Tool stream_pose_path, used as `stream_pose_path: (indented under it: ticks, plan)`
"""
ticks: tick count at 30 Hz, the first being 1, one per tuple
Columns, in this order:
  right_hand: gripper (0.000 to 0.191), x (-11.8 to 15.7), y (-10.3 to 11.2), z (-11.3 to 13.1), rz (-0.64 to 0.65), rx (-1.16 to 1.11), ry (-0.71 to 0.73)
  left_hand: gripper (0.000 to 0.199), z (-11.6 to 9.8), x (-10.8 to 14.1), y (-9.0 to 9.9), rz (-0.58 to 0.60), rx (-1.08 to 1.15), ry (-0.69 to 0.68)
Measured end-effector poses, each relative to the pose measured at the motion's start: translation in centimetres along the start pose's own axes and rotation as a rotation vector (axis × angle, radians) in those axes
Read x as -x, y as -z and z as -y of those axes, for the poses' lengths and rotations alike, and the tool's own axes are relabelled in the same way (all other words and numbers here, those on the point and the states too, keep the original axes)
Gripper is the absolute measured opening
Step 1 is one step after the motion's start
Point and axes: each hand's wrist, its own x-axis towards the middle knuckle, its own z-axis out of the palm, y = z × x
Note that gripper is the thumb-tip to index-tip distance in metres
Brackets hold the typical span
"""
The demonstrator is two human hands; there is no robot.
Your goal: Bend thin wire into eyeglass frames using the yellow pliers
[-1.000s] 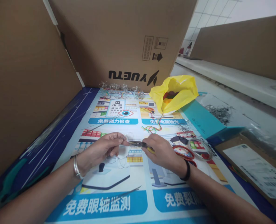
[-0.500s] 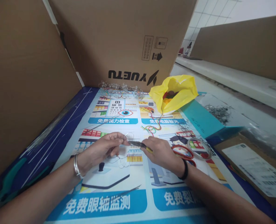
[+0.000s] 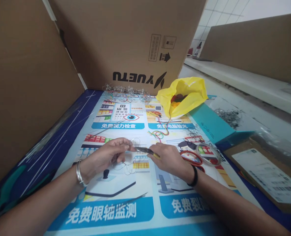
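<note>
My right hand [image 3: 167, 158] is wrapped round the yellow handles of a pair of pliers [image 3: 144, 150], whose dark jaws point left. Between thumb and fingers, my left hand [image 3: 114, 151] pinches a thin wire [image 3: 136, 141] bent into loops. The jaw tips meet the wire right at my left fingertips; whether they are closed on it is too small to tell. More thin wire loops [image 3: 128, 168] hang below the left hand. Red-handled scissors [image 3: 191, 158] and a clear round spool [image 3: 208, 154] lie to the right of my right hand.
A yellow bag [image 3: 182, 98] with coloured thread [image 3: 163, 133] trailing out stands behind. Tangled wire [image 3: 128, 93] lies along the cardboard wall [image 3: 125, 39]. Teal-handled pliers [image 3: 10, 188] lie at left with straight wires. A turquoise box [image 3: 214, 126] and a labelled cardboard parcel [image 3: 265, 173] sit at right.
The whole view has shifted slightly. Both hands hold nearly the same pose, with the pliers still at the wire by the left fingertips.
</note>
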Motion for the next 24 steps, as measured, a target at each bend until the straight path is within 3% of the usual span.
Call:
stream_pose_path:
  ticks: [15,19,24]
  plan:
    - [0.02,0.0,1.9,-0.9,0.119,0.034,-0.062,0.03,-0.4,0.2,-0.4,-0.117,-0.023,0.009]
    - [0.021,0.1,2.1,-1.2,0.15,0.067,-0.085,0.032,-0.5,-0.2,-0.4,-0.211,-0.199,0.0]
    - [0.023,0.2,2.2,-1.3,0.145,0.094,-0.073,0.029,-0.1,-0.5,0.7,-0.368,-0.55,-0.143]
